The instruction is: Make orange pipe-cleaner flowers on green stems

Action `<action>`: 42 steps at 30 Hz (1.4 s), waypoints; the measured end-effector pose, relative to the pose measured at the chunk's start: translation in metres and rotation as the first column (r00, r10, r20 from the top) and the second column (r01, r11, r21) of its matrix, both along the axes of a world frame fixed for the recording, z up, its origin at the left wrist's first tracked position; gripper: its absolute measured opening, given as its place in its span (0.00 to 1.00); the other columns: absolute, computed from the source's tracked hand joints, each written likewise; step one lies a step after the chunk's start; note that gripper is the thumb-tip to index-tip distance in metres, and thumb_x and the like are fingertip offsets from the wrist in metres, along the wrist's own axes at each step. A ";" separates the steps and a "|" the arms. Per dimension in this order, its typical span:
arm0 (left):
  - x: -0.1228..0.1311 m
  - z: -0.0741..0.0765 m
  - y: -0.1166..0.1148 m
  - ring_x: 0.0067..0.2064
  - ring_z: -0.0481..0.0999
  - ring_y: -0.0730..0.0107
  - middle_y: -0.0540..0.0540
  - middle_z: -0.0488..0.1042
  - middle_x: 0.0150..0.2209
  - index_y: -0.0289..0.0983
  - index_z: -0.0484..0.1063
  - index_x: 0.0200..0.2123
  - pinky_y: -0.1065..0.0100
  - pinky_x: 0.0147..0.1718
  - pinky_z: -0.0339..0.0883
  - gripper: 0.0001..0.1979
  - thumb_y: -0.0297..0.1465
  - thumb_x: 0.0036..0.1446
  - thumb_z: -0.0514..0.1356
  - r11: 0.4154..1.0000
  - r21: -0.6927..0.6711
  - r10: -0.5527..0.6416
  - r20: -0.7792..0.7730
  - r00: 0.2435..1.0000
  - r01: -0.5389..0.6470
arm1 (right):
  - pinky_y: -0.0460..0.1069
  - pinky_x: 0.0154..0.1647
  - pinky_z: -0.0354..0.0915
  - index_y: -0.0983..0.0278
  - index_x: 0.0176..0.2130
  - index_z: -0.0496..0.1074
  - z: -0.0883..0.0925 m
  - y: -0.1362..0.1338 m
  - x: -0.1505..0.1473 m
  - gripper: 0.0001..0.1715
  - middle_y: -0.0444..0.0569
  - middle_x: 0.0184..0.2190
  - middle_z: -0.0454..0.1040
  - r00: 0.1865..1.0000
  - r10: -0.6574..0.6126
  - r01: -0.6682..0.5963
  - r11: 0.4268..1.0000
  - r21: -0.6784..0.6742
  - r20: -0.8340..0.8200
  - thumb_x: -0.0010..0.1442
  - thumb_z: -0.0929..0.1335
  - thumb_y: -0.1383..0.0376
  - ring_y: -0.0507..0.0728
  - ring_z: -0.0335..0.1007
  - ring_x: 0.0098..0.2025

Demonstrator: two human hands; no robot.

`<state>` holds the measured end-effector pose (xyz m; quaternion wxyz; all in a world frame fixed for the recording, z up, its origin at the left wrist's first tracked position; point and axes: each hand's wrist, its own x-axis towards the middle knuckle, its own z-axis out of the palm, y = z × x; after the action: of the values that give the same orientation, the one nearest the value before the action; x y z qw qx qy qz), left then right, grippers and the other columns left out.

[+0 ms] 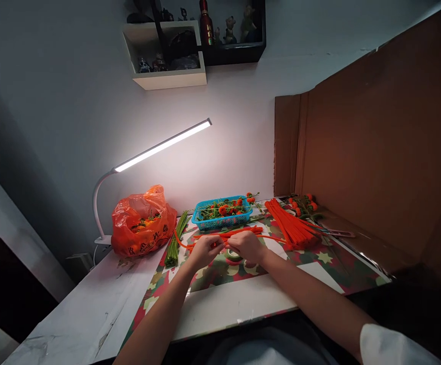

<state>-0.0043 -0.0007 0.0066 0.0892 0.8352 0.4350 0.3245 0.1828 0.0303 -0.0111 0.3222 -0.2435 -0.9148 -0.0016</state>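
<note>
Above the table (123, 291), the left hand (207, 249) and right hand (246, 245) nearly meet, fingers pinched on an orange strip (181, 244) whose long axis runs left to right, ends reaching past both hands; the right hand is nearer the orange bundle (293, 225).

Item 1. Plastic bag, translucent orange-red (123, 230): printed across its lower front with a row of large dark characters (158, 236), Chinese in form. The row climbs toward the right, following the bulge of the bag. Folds distort the strokes; one character, toward the right of the row, resembles 光; the full wording cannot be made out with certainty. Smaller marks beneath the row: too small to read.

Item 2. Bottle, dark red (206, 20), standing on the black wall shelf (235, 55): pale gold marking (207, 34) on its lower body, illegible.

Numbers: none legible.
</note>
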 end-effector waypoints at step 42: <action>0.010 -0.001 -0.010 0.29 0.71 0.73 0.49 0.73 0.27 0.37 0.71 0.36 0.72 0.28 0.60 0.11 0.29 0.63 0.49 0.787 0.601 0.068 -0.307 0.949 0.138 | 0.43 0.21 0.49 0.67 0.28 0.64 0.003 0.014 0.015 0.13 0.39 0.18 0.59 0.846 -0.032 -0.515 -0.301 -0.802 -0.532 0.55 0.66 0.59 0.46 0.52 0.19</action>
<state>0.0058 -0.0103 0.0054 -0.2515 0.8670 0.2981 0.3101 0.1980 0.0439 -0.0084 0.1537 -0.1921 -0.5129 0.8224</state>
